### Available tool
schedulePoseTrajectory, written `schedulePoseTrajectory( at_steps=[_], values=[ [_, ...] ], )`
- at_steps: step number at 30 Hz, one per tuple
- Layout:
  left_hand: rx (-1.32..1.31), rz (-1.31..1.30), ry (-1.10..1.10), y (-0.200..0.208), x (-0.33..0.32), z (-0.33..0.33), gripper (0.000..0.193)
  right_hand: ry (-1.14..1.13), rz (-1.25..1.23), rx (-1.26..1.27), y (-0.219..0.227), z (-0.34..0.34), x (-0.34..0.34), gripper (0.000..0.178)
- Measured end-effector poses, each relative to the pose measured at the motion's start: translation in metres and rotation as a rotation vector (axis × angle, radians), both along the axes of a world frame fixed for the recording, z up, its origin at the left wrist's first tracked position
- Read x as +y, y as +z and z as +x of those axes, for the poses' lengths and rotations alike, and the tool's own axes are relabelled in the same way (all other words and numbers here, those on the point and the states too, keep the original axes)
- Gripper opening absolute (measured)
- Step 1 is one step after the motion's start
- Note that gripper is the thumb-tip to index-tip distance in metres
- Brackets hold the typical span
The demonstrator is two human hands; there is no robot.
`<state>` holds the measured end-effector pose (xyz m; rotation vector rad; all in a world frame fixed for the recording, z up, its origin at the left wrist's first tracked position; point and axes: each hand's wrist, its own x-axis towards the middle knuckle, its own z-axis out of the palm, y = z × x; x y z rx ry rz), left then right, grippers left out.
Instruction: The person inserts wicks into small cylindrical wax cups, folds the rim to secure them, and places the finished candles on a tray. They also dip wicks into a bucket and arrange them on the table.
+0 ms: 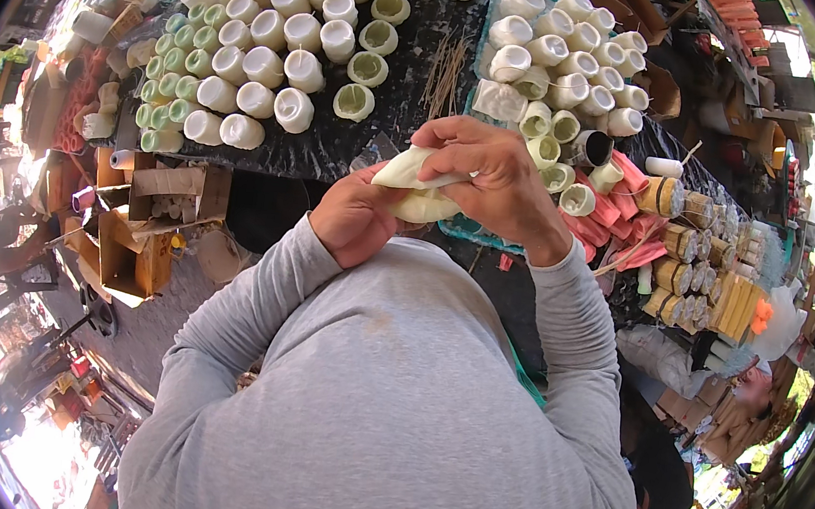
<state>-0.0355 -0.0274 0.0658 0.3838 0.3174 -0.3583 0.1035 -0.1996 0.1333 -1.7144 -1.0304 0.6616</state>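
Observation:
Close in front of my chest, both hands hold a pale cream, smooth wax-like piece (pixel 423 206). It looks bent or split into two curved flaps; whether these are one piece or two I cannot tell. My left hand (pixel 354 216) is closed on its left end, thumb along the side. From above, my right hand (pixel 490 176) grips the upper flap between thumb and fingers, which hide part of it. Just beyond my hands, pale green hollow cups (pixel 353 102) stand in a column on the black-covered table (pixel 397 123).
Rows of white wax cups (pixel 293 109) and small green ones (pixel 185 86) fill the table's left. A teal tray (pixel 487 62) holds more white pieces with wicks. Pink strips (pixel 625 194) and tied yellowish bundles (pixel 678 243) lie right. A cardboard box (pixel 131 258) stands lower left.

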Motion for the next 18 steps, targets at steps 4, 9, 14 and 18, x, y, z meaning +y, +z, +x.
schedulePoseTrajectory(
  at_steps=[4, 9, 14, 18],
  values=[
    [0.031, 0.072, -0.015, 0.000, -0.005, 0.000, 0.046, -0.024, 0.097, 0.172, -0.003, 0.001, 0.000, 0.020],
    [-0.004, 0.002, -0.021, -0.003, -0.004, 0.001, 0.047, 0.084, 0.216, 0.199, -0.001, 0.003, 0.001, 0.024],
    [-0.011, -0.007, 0.064, -0.007, -0.003, -0.003, 0.048, 0.075, -0.170, -0.265, 0.010, 0.003, -0.007, 0.015],
    [-0.048, -0.073, 0.079, -0.012, -0.002, -0.008, 0.042, 0.040, -0.139, -0.391, 0.013, -0.001, -0.003, 0.014]
  ],
)
